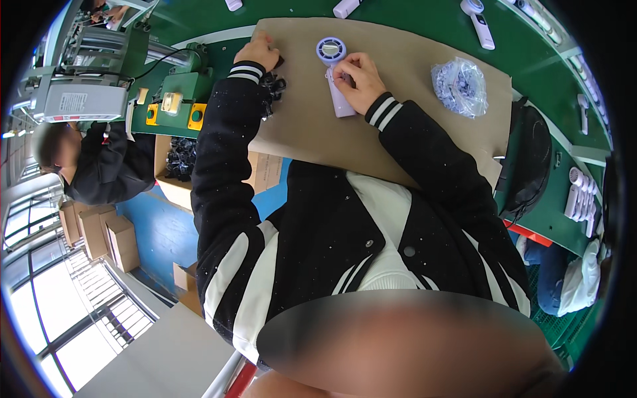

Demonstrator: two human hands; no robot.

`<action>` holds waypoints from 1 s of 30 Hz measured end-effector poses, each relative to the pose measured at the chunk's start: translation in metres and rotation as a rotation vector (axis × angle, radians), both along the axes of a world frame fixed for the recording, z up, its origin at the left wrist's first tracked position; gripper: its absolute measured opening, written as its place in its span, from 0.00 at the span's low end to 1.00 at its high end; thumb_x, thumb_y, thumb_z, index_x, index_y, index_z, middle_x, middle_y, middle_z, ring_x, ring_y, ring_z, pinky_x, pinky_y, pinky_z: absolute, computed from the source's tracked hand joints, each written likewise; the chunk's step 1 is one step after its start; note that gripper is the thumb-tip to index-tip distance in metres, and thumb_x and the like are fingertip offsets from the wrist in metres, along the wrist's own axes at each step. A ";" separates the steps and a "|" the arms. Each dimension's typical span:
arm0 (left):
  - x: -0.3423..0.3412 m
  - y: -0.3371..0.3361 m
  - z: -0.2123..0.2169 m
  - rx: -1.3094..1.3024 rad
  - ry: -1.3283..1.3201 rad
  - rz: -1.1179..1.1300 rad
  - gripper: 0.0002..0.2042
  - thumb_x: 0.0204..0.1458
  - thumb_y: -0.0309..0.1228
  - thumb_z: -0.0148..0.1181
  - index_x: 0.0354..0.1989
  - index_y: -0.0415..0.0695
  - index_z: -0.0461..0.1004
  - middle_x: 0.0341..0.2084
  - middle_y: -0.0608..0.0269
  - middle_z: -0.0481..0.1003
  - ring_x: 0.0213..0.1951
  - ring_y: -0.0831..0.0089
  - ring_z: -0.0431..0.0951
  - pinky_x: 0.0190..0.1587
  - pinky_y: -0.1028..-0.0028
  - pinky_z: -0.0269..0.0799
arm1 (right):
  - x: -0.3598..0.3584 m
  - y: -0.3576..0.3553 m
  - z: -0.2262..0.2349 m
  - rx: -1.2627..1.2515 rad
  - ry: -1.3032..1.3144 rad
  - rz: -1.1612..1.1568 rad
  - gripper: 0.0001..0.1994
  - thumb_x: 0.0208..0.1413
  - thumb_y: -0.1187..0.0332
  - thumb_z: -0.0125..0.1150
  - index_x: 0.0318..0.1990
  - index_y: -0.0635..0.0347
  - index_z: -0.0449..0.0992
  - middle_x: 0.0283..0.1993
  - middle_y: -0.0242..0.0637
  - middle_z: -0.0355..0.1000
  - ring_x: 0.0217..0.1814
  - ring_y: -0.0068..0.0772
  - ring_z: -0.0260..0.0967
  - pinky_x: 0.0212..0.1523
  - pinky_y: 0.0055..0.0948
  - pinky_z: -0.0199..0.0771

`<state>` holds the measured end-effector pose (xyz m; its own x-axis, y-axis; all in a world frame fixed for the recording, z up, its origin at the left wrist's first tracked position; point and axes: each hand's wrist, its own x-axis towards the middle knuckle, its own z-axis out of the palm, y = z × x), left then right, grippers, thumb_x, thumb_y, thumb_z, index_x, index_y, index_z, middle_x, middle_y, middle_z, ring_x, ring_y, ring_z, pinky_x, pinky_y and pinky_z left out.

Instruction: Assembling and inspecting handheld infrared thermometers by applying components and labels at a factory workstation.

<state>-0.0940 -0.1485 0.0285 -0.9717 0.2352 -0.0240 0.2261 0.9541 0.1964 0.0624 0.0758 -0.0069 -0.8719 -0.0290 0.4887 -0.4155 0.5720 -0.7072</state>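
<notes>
Lilac handheld fan under right hand, on cardboard

Bright, even light floods the green bench, and daylight blazes white through the windows at lower left (blown out there). Shadows stay soft under the hands on the brown cardboard sheet. Straight edges curve hard toward the black fisheye rim. A smeared blur covers the bottom centre.
</notes>
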 end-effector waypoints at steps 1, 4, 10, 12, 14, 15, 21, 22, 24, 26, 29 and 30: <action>0.003 -0.001 0.000 -0.014 -0.004 -0.010 0.19 0.45 0.37 0.52 0.47 0.47 0.67 0.34 0.59 0.77 0.42 0.55 0.75 0.43 0.64 0.70 | 0.003 -0.001 -0.001 -0.014 -0.004 -0.010 0.09 0.46 0.77 0.54 0.36 0.53 0.70 0.43 0.36 0.58 0.41 0.36 0.59 0.42 0.28 0.64; 0.011 0.001 0.004 0.229 0.304 -0.026 0.16 0.44 0.31 0.53 0.45 0.46 0.69 0.33 0.58 0.77 0.35 0.56 0.75 0.40 0.66 0.71 | 0.003 -0.003 -0.002 -0.064 -0.032 -0.056 0.09 0.45 0.76 0.54 0.35 0.52 0.70 0.42 0.36 0.58 0.40 0.37 0.59 0.42 0.30 0.64; 0.074 0.032 0.012 1.018 0.191 -0.008 0.11 0.43 0.17 0.54 0.37 0.40 0.72 0.27 0.61 0.75 0.25 0.71 0.73 0.33 0.77 0.70 | 0.004 -0.016 0.006 -0.037 -0.164 -0.157 0.10 0.45 0.75 0.54 0.37 0.52 0.67 0.43 0.39 0.59 0.40 0.42 0.61 0.43 0.35 0.64; 0.096 0.042 0.005 1.184 0.112 0.029 0.09 0.45 0.15 0.53 0.34 0.39 0.70 0.26 0.61 0.73 0.28 0.73 0.73 0.35 0.78 0.70 | 0.001 -0.022 0.002 -0.040 -0.167 -0.203 0.11 0.45 0.75 0.53 0.38 0.52 0.67 0.43 0.40 0.59 0.40 0.43 0.61 0.42 0.36 0.64; 0.112 0.050 0.000 1.447 0.045 0.092 0.08 0.46 0.15 0.53 0.34 0.41 0.69 0.27 0.61 0.73 0.28 0.73 0.73 0.35 0.77 0.70 | -0.003 -0.026 -0.004 -0.037 -0.164 -0.300 0.13 0.45 0.74 0.53 0.40 0.53 0.65 0.43 0.42 0.60 0.40 0.45 0.62 0.42 0.37 0.65; 0.117 0.054 0.000 1.709 -0.020 0.161 0.08 0.47 0.15 0.53 0.33 0.42 0.68 0.27 0.61 0.73 0.28 0.72 0.73 0.35 0.76 0.71 | -0.004 -0.027 -0.003 -0.038 -0.158 -0.348 0.13 0.45 0.74 0.52 0.41 0.53 0.64 0.44 0.43 0.60 0.40 0.46 0.62 0.42 0.38 0.65; 0.133 0.068 -0.010 1.862 -0.236 0.132 0.06 0.50 0.18 0.52 0.33 0.42 0.66 0.28 0.61 0.72 0.28 0.72 0.73 0.35 0.77 0.70 | -0.001 -0.035 -0.004 0.006 -0.140 -0.387 0.17 0.46 0.73 0.51 0.45 0.57 0.61 0.43 0.46 0.61 0.40 0.49 0.62 0.41 0.40 0.64; 0.134 0.069 -0.012 1.848 -0.248 0.146 0.05 0.51 0.19 0.52 0.33 0.43 0.66 0.27 0.61 0.72 0.27 0.72 0.73 0.34 0.77 0.70 | -0.001 -0.035 -0.005 0.005 -0.130 -0.389 0.17 0.46 0.73 0.51 0.45 0.57 0.61 0.43 0.46 0.61 0.40 0.49 0.62 0.41 0.40 0.64; 0.135 0.072 -0.015 1.818 -0.273 0.170 0.04 0.52 0.20 0.52 0.33 0.43 0.67 0.27 0.62 0.72 0.27 0.73 0.72 0.33 0.79 0.69 | -0.002 -0.034 -0.006 0.002 -0.109 -0.395 0.17 0.46 0.73 0.51 0.45 0.57 0.61 0.43 0.46 0.62 0.39 0.49 0.62 0.40 0.40 0.64; 0.135 0.074 -0.015 1.790 -0.294 0.175 0.03 0.53 0.21 0.52 0.33 0.43 0.67 0.27 0.62 0.71 0.26 0.74 0.72 0.33 0.80 0.68 | -0.002 -0.033 -0.005 -0.011 -0.101 -0.409 0.17 0.46 0.73 0.51 0.45 0.57 0.61 0.42 0.46 0.62 0.39 0.49 0.62 0.40 0.40 0.64; 0.136 0.078 -0.013 1.760 -0.275 0.167 0.01 0.54 0.23 0.51 0.33 0.43 0.67 0.26 0.64 0.71 0.25 0.76 0.70 0.31 0.81 0.67 | -0.002 -0.032 -0.001 -0.054 -0.128 -0.410 0.17 0.45 0.74 0.51 0.46 0.57 0.61 0.42 0.45 0.63 0.40 0.48 0.63 0.41 0.39 0.65; 0.136 0.079 -0.013 1.753 -0.268 0.165 0.01 0.55 0.24 0.51 0.33 0.43 0.67 0.25 0.64 0.70 0.24 0.76 0.70 0.31 0.81 0.66 | -0.001 -0.031 0.000 -0.066 -0.137 -0.409 0.17 0.45 0.74 0.51 0.46 0.58 0.61 0.42 0.45 0.63 0.40 0.48 0.63 0.41 0.39 0.65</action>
